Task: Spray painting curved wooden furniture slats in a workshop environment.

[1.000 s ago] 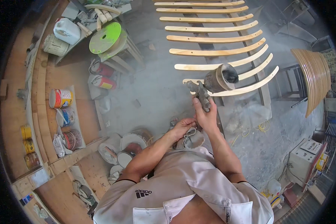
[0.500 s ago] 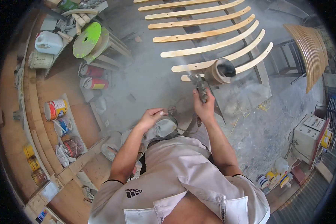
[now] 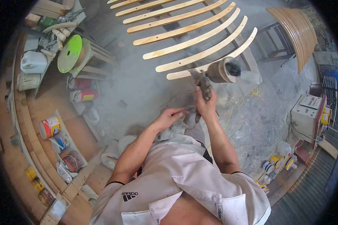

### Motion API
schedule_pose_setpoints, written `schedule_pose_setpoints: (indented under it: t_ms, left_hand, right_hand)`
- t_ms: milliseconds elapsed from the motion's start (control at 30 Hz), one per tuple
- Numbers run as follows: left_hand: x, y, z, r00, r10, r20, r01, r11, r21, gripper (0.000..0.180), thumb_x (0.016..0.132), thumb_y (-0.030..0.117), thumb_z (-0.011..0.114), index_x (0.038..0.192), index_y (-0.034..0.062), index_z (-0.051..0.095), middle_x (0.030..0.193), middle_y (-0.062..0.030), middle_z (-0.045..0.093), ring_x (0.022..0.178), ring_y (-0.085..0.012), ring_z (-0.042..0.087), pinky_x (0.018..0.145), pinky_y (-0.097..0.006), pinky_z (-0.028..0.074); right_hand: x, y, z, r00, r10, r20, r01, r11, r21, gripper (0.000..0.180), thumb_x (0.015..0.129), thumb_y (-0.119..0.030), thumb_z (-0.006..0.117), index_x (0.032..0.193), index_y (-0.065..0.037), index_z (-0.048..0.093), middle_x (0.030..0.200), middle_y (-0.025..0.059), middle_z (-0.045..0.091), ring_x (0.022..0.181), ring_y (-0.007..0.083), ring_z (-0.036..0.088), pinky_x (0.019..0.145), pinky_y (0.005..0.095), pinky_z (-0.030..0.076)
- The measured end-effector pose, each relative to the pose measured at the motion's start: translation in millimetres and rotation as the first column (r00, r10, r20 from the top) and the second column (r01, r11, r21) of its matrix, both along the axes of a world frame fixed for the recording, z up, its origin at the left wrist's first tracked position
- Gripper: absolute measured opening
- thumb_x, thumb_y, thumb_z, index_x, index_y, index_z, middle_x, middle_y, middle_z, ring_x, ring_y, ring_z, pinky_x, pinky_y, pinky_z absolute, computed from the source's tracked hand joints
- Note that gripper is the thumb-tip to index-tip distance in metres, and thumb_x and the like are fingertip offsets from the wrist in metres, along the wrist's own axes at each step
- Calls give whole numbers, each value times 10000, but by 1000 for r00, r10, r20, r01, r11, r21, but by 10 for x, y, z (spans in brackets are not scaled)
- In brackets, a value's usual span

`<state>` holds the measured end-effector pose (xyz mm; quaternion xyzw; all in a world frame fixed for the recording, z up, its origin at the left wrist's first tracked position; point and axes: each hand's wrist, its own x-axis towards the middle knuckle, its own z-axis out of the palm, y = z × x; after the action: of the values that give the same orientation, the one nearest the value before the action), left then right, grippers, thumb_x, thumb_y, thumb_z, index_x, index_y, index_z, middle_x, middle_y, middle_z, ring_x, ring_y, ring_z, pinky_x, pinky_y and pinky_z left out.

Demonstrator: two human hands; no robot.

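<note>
My right hand (image 3: 205,103) is wrapped round the handle of a spray gun (image 3: 203,84). A round cup with a dark opening (image 3: 222,71) sits on the gun's right side. The gun's front end is just short of the nearest curved wooden slat (image 3: 178,75). Pale mist hangs in the air around the slats. Low and to the left of the gun, my left hand (image 3: 171,118) has its fingers pressed together, with a thin dark thing by the fingertips that I cannot make out. Several more curved slats (image 3: 191,48) lie side by side across a rack (image 3: 248,62).
At left stand a green-faced spool (image 3: 70,54), a white jug (image 3: 33,62) and paint cans (image 3: 50,127). On the right are a stack of curved slats (image 3: 294,33), a control box (image 3: 306,114) and a yellow cord (image 3: 229,116) on the floor.
My left hand has moved right, closer to the spray gun. The slats and surroundings have shifted left in view, and the gun now points nearer the near slat's middle.
</note>
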<state>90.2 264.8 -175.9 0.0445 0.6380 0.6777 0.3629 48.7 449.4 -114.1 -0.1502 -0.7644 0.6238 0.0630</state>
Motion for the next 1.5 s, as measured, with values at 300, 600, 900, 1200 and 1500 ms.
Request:
schedule_pose_setpoints:
  t_ms: [300,600,900,1200,1500]
  left_hand:
    - [75,171,-64,833,-547,88,516,823,237,243,910,140,605,1126,33,635,999,-11,655,930,-112,582,850,-281,471]
    - [547,-566,-1088,851,-497,168,486,626,-610,246,779,291,652,899,81,693,882,-157,681,816,-320,653,726,-429,503]
    - [1171,-1645,-494,875,-199,442,485,383,-786,330,843,234,620,1111,44,653,1037,-213,669,970,-355,647,831,-434,500]
    - [1543,-1338,-282,976,20,218,180,490,-853,212,827,187,682,918,15,598,775,-123,623,700,-243,573,674,-390,477]
    - [305,371,650,987,-112,119,157,465,-871,201,840,177,649,994,49,638,896,-154,674,856,-330,650,756,-393,497]
  right_hand:
    - [33,-422,32,970,243,23,-236,959,-159,174,893,-130,651,979,12,602,751,57,604,679,109,505,618,284,443]
    - [-176,-424,-461,969,246,0,-246,969,-40,171,903,-143,650,972,4,596,722,-20,548,685,60,454,602,254,414]
    - [-584,993,-601,995,-62,-83,71,992,105,186,858,-133,684,943,22,630,649,117,574,595,136,457,577,314,439]
    - [-1627,2482,-690,997,-65,-32,69,988,138,243,861,-192,697,993,9,658,675,75,611,637,103,492,604,306,451]
    - [-2803,3784,-799,995,-92,-40,95,994,60,263,892,-301,675,896,-45,615,665,-28,565,558,61,495,456,250,387]
